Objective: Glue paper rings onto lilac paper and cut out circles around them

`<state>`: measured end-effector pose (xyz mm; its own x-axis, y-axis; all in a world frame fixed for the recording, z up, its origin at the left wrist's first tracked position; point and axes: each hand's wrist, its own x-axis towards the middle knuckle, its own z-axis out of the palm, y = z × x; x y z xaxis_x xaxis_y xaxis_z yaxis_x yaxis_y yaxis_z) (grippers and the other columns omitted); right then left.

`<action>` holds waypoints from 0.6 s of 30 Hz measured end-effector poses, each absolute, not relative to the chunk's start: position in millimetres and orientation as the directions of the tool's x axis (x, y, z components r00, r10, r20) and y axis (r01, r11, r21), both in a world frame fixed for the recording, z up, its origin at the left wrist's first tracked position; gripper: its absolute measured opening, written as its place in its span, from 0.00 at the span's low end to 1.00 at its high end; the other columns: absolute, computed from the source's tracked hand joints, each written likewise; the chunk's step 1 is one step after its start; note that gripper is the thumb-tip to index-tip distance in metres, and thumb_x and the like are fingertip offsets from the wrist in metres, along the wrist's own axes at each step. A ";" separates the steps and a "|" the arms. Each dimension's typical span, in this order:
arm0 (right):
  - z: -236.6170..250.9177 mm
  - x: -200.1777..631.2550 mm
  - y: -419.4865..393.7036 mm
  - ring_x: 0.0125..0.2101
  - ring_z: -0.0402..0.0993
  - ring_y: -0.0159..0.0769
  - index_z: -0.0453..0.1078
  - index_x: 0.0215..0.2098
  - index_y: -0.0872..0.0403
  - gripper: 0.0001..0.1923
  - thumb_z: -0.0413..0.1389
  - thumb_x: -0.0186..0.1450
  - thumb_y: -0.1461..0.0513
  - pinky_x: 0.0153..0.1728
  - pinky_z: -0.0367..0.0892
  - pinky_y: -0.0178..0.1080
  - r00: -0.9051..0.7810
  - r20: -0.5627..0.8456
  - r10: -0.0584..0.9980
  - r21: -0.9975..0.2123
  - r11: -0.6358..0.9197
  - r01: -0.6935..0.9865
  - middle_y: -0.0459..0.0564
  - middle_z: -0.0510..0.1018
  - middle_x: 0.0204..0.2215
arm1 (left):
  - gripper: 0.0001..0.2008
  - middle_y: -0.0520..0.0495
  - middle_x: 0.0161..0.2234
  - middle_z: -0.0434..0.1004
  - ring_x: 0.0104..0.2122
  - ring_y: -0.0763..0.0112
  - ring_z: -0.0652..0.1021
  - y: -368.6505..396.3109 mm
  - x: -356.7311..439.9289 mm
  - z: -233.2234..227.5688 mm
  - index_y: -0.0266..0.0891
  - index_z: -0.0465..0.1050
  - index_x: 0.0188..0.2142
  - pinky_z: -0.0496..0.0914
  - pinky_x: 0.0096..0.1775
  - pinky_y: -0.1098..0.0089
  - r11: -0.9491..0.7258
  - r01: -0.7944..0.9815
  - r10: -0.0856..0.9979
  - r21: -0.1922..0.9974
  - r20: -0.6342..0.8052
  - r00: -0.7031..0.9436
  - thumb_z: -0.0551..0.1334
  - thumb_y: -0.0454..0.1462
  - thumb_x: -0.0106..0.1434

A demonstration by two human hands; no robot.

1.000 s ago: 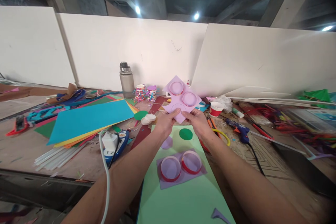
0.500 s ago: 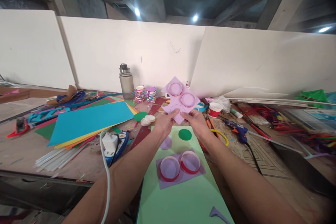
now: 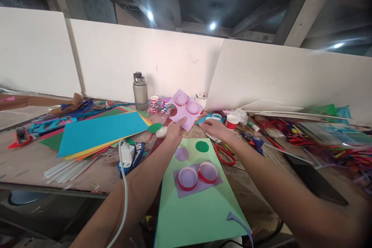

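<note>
Pinching the lilac sheet (image 3: 184,109) by its lower corner with the left hand (image 3: 173,132), keeping it tilted up so the two red-rimmed rings (image 3: 187,104) face the eye. Hovering just beside it toward the bench's far edge, the right hand (image 3: 213,128), loosely spread, gripping nothing. Lying flat below, the green sheet (image 3: 197,209) bearing another ringed pair (image 3: 197,174); scissors (image 3: 222,153) along its right edge.

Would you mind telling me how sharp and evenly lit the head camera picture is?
Head view: two ceiling spotlights glare; wide-angle distortion bows the white wall panels; the right edge smears around the colourful sticks; the lilac paper sheet with two rings in the left hand stays fairly sharp.
</note>
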<state>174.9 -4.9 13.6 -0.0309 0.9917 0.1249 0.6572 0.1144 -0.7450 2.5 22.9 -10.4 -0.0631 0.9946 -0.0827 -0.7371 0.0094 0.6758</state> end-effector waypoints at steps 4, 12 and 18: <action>11.5 205.6 -33.2 0.50 0.71 0.54 0.72 0.41 0.58 0.14 0.61 0.60 0.58 0.49 0.62 0.45 0.011 0.054 0.998 -0.371 0.010 0.929 0.63 0.77 0.44 | 0.11 0.47 0.30 0.83 0.37 0.66 0.83 28.7 0.5 -12.6 0.35 0.76 0.33 0.77 0.43 0.68 0.024 -0.756 0.990 0.654 -0.122 -0.075 0.68 0.23 0.51; -13.2 208.2 -64.9 0.52 0.71 0.56 0.67 0.56 0.61 0.23 0.55 0.64 0.61 0.48 0.64 0.48 0.043 -0.042 0.998 0.066 -0.040 0.997 0.71 0.72 0.52 | 0.12 0.44 0.34 0.84 0.37 0.66 0.83 30.7 -0.6 -17.1 0.35 0.77 0.36 0.78 0.42 0.67 0.037 -0.734 0.995 0.678 -0.091 -0.034 0.70 0.25 0.51; -14.4 207.9 -58.0 0.50 0.71 0.54 0.69 0.53 0.60 0.22 0.57 0.60 0.64 0.46 0.64 0.45 0.014 0.023 1.000 0.090 -0.016 0.996 0.67 0.75 0.48 | 0.10 0.45 0.32 0.83 0.33 0.69 0.82 26.5 -1.2 -13.3 0.34 0.77 0.36 0.78 0.39 0.69 0.041 -0.743 0.994 0.668 -0.105 -0.039 0.67 0.24 0.54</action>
<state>207.9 -58.0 -14.4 0.0142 0.9996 0.0230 0.9958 -0.0163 0.0904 -1.2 26.5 -13.3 -0.0390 0.9937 -0.1050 -0.7431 0.0414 0.6679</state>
